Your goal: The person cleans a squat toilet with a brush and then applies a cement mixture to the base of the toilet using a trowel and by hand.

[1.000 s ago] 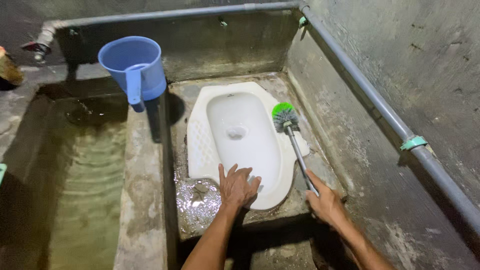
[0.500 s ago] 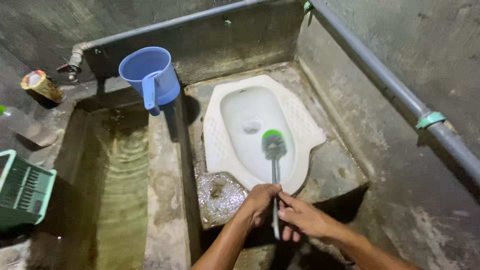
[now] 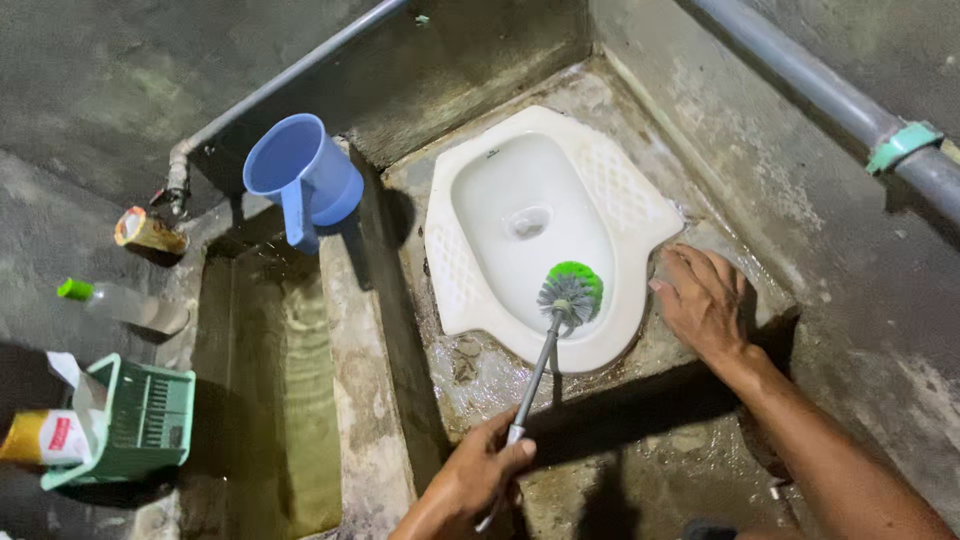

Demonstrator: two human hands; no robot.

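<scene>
At the far left I see a green basket (image 3: pixel 135 425) and a clear bottle (image 3: pixel 125 305), then the water trough (image 3: pixel 265 390) with a blue scoop (image 3: pixel 305 175) on its wall. My left hand (image 3: pixel 470 485) now holds the handle of the toilet brush (image 3: pixel 560 325) alone, fingers closed around it; half a second ago both hands were on it. The green bristle head rests on the near rim of the white squat toilet (image 3: pixel 535 225). My right hand (image 3: pixel 705 300) has moved off and lies open and flat on the wet concrete just beside the pan, holding nothing. I judge the brush changed hands.
</scene>
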